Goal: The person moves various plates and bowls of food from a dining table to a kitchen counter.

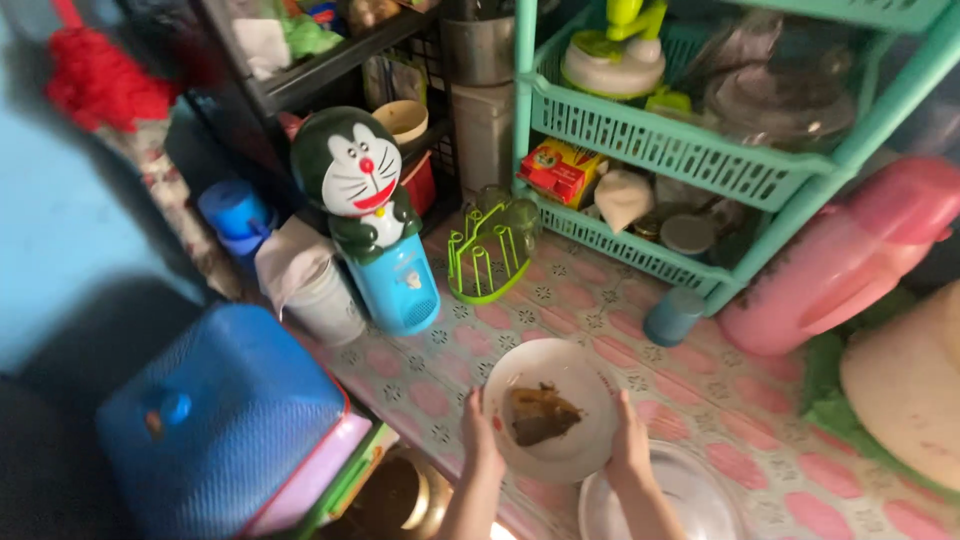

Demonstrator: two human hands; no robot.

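The person holds a white bowl point(553, 408) with both hands over the table point(700, 390), which has a cloth with pink ovals. The left hand point(480, 440) grips the left rim of the bowl, and the right hand point(630, 445) grips the right rim; the fingers of both are closed on the edge. Inside the bowl lies a brown piece of food point(540, 413). Just below the bowl, partly under the right hand, a clear glass lid point(690, 495) rests on the table.

Behind the bowl stands a small blue cup point(673, 315), near the foot of a green plastic shelf point(680, 150) that carries boxes and jars. A lime green rack point(483, 262) stands at the back of the table. Beside it is a blue water dispenser point(400, 280) with a cartoon cat figure point(352, 180) on top. At the left, a blue food cover point(215, 420) sits lower than the table. At the right, a pink thermos point(850, 260) leans near the shelf.
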